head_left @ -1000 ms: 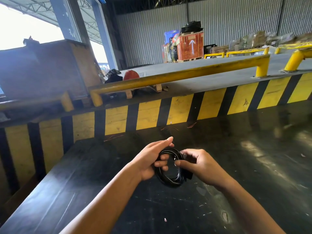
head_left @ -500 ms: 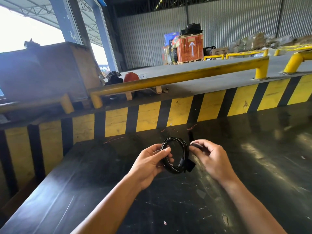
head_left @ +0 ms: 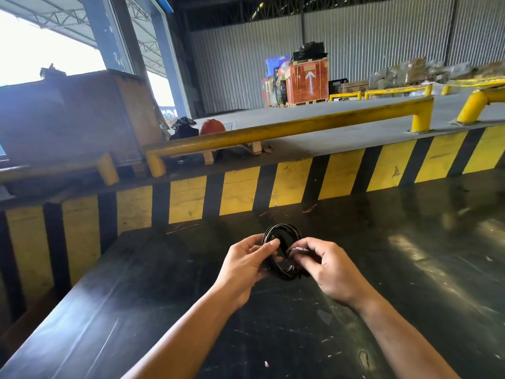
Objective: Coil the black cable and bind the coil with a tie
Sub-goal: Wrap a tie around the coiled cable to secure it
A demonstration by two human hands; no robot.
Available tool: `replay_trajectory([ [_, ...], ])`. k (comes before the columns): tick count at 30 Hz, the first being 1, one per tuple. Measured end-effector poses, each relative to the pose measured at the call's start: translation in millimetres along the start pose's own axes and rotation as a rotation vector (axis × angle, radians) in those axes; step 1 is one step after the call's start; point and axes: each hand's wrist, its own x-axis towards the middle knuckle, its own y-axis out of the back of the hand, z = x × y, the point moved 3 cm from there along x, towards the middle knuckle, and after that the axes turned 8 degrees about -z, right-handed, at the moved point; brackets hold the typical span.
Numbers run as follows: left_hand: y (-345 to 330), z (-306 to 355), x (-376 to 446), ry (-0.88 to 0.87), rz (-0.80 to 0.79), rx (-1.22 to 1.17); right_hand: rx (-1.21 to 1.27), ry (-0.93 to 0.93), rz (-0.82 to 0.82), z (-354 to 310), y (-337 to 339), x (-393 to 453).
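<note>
A black cable [head_left: 281,231] wound into a small round coil stands upright between my hands, above the black table [head_left: 136,310]. My left hand [head_left: 243,266] pinches the coil's left side with thumb and fingers. My right hand [head_left: 328,269] grips the lower right side, its fingertips closed on a short dark end, tie or plug I cannot tell. The bottom of the coil is partly hidden by my fingers.
A yellow and black striped wall [head_left: 246,192] runs along the table's far edge, with a yellow rail [head_left: 287,129] above it. Thin reddish wire scraps [head_left: 180,228] lie by the wall. A wooden crate [head_left: 82,116] stands at the far left.
The coil has turned from lying tilted to standing upright and risen a little. My right hand let go briefly, then closed again on the coil's lower right side.
</note>
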Motion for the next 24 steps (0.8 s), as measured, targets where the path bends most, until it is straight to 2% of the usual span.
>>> replay_trajectory([
  [16, -7.0, -3.9, -1.9, -0.01, -0.13, 0.0, 0.074, 0.175, 0.145, -15.8, -2.2, -8.0],
  [24, -11.5, -1.4, -2.0, -0.01, -0.238, -0.043, -0.084, 0.292, 0.171, -17.3, 3.9, -14.6],
])
